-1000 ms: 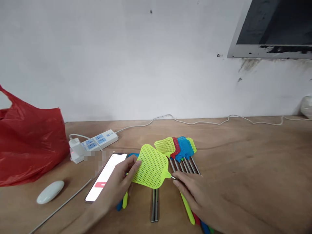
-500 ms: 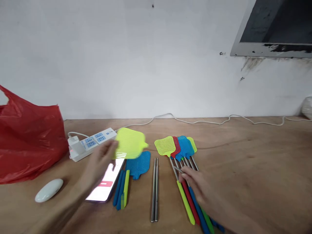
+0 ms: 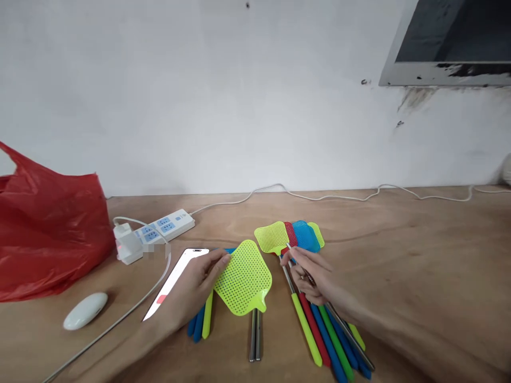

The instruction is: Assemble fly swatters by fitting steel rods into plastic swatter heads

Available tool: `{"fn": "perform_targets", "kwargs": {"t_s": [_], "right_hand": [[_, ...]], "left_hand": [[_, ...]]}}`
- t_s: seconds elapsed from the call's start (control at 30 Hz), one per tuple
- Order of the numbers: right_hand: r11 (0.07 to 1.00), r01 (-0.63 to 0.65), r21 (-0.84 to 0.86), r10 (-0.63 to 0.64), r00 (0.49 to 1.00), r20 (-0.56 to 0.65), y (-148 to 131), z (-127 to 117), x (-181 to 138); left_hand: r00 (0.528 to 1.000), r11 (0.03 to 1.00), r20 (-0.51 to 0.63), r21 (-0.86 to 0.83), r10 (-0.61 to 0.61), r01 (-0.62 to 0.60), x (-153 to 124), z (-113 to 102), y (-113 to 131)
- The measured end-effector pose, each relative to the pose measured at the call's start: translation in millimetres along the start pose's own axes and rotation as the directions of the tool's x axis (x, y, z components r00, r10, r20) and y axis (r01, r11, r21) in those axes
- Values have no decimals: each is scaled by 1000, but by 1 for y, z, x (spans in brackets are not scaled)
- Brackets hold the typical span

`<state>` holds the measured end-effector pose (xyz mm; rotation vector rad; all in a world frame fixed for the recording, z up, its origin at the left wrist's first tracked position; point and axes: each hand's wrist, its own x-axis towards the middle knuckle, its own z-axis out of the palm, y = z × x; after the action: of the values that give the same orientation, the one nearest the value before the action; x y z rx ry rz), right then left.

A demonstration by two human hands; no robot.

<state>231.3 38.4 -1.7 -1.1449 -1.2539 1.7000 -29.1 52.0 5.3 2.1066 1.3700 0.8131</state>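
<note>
My left hand (image 3: 187, 290) pinches the edge of a yellow-green fly swatter head (image 3: 244, 279), tilted with its socket stub towards me. My right hand (image 3: 311, 274) grips a thin metal rod (image 3: 346, 331), its upper tip showing past the fingers. Under that hand lies a row of fly swatters with yellow (image 3: 272, 236), red and blue heads and coloured handles (image 3: 307, 327). Two more metal rods (image 3: 255, 338) lie on the table, their upper parts hidden by the yellow head. Loose blue and yellow handles (image 3: 207, 316) lie beside my left hand, which mostly covers a blue head.
A phone (image 3: 175, 276) with a lit screen lies under my left forearm. Behind it sits a white power strip (image 3: 179, 223) with a plugged-in charger (image 3: 128, 243) and cable. A white oval object (image 3: 85, 311) and a red plastic bag (image 3: 56, 234) are at left. The wall bounds the table.
My left hand has carried the yellow-green head right and down, turning its stub towards me. My right hand has lifted slightly, with the rod now showing at length. A white charging cable now shows at left.
</note>
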Motion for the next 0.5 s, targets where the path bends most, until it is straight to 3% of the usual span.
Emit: {"fn": "perform_targets", "kwargs": {"t_s": [0.07,0.17,0.3,0.5], "right_hand": [[987,-125,102,109,983,149,-6,-3,2],[936,-238,260,157,942,297,-16,-11,1],[874,-287,391,152,927,342,-28,-22,-4],[863,-271,426,122,930,346,-37,-25,-12]], "left_hand": [[1000,1000,4,6,1,-2,0,-1,1],[1000,999,3,-38,-8,8,1,-6,2],[1000,994,1,-111,5,-5,3,-12,4],[1000,993,-6,-119,-6,5,5,-9,3]]}}
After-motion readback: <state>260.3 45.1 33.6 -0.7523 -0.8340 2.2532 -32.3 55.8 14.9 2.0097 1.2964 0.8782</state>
